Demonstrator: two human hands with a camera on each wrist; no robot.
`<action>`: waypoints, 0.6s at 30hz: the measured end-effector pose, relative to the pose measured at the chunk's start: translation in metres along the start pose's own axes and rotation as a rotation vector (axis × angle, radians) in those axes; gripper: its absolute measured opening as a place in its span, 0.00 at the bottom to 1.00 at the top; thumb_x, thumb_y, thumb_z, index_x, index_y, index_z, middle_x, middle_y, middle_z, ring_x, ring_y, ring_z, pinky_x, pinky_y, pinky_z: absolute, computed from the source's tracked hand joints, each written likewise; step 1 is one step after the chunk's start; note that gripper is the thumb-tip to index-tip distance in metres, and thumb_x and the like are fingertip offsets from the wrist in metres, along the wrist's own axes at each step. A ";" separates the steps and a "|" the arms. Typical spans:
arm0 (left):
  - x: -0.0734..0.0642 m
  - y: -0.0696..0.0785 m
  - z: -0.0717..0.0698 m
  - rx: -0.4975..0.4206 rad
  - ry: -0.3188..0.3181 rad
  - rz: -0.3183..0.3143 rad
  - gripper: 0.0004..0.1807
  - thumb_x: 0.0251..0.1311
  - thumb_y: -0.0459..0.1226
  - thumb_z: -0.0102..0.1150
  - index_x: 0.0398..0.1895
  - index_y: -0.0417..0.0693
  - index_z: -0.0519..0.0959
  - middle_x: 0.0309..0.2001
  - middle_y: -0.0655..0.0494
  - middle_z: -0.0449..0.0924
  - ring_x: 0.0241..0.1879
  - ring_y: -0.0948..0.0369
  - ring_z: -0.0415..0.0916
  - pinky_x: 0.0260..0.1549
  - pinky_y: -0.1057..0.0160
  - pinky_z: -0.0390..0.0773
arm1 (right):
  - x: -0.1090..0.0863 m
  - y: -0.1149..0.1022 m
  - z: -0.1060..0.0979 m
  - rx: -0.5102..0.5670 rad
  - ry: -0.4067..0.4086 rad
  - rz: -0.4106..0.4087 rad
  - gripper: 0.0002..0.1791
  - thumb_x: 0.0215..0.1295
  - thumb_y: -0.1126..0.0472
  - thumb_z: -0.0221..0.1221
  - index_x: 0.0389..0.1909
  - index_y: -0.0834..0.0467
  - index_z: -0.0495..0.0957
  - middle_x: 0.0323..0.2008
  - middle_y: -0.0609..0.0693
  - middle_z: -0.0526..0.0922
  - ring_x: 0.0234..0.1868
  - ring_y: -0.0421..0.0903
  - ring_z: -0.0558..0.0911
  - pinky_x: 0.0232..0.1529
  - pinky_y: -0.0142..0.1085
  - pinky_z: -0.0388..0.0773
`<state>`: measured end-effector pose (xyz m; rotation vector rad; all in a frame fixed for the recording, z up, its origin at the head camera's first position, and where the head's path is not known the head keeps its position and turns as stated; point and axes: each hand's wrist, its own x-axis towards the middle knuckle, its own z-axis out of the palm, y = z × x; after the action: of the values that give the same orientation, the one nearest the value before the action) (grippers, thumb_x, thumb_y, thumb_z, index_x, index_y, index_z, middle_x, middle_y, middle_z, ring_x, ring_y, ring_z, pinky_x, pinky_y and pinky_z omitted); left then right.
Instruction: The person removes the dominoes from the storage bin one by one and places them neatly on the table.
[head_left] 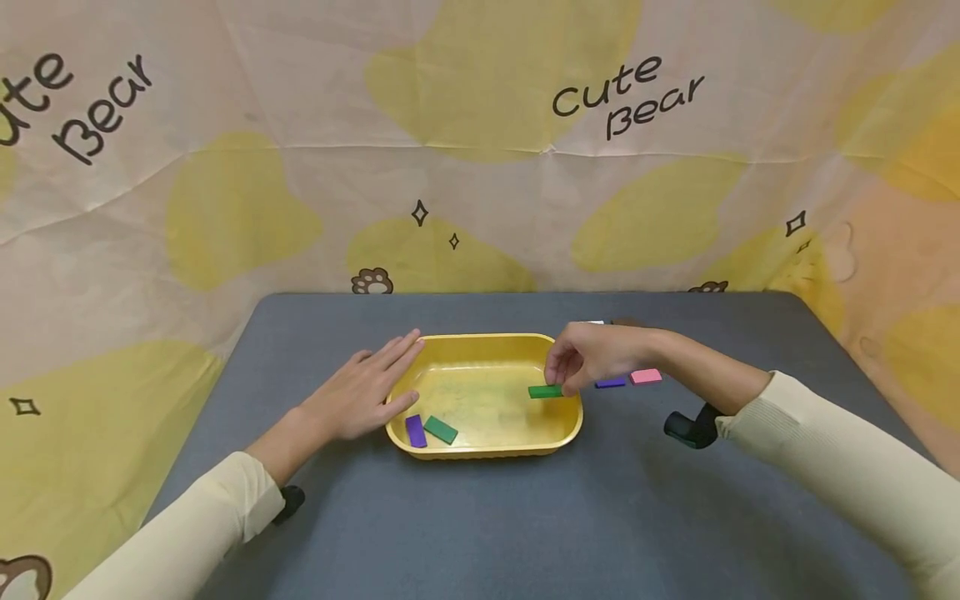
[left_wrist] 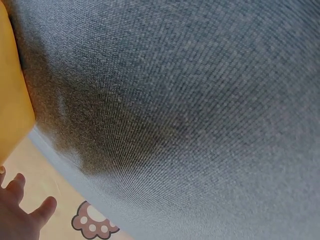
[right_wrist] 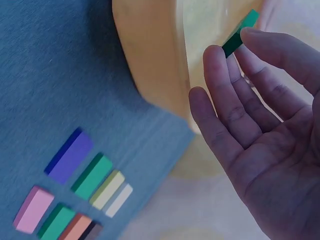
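My right hand (head_left: pixel 596 358) pinches a small green rectangular block (right_wrist: pixel 240 34) between thumb and fingertips. It holds the block over the right end of a yellow tray (head_left: pixel 480 392). My left hand (head_left: pixel 363 392) rests at the tray's left rim with its fingers straight and spread, holding nothing. Inside the tray's front left corner lie a purple block (head_left: pixel 416 431) and another green block (head_left: pixel 441 430), close together. In the left wrist view, only part of the left hand (left_wrist: pixel 20 212) shows, below the tray's yellow side (left_wrist: pixel 12 95).
Right of the tray, several blocks lie in rows on the grey table (head_left: pixel 480 525), among them a purple block (right_wrist: pixel 70 157), a pink block (right_wrist: pixel 32 210) and a white block (right_wrist: pixel 120 201). My right forearm partly covers them in the head view. A patterned cloth (head_left: pixel 480 192) hangs behind the table.
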<state>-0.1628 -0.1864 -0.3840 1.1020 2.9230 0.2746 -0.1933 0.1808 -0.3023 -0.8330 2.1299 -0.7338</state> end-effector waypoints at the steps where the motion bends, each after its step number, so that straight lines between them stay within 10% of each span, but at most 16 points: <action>1: 0.000 0.000 0.000 -0.001 0.002 0.002 0.40 0.72 0.55 0.45 0.80 0.44 0.49 0.80 0.52 0.42 0.76 0.49 0.50 0.63 0.38 0.63 | -0.003 0.002 -0.001 -0.001 0.007 -0.005 0.06 0.60 0.69 0.66 0.38 0.60 0.83 0.33 0.47 0.84 0.36 0.44 0.80 0.43 0.34 0.81; 18: 0.001 -0.002 0.004 0.012 0.008 0.012 0.41 0.72 0.55 0.45 0.80 0.43 0.49 0.80 0.50 0.44 0.76 0.49 0.51 0.62 0.38 0.64 | -0.059 0.049 -0.004 0.049 0.149 0.009 0.11 0.61 0.68 0.64 0.44 0.65 0.82 0.37 0.52 0.83 0.38 0.47 0.79 0.40 0.31 0.80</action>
<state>-0.1649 -0.1867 -0.3887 1.1228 2.9296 0.2616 -0.1814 0.2562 -0.3106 -0.7627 2.2360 -0.8636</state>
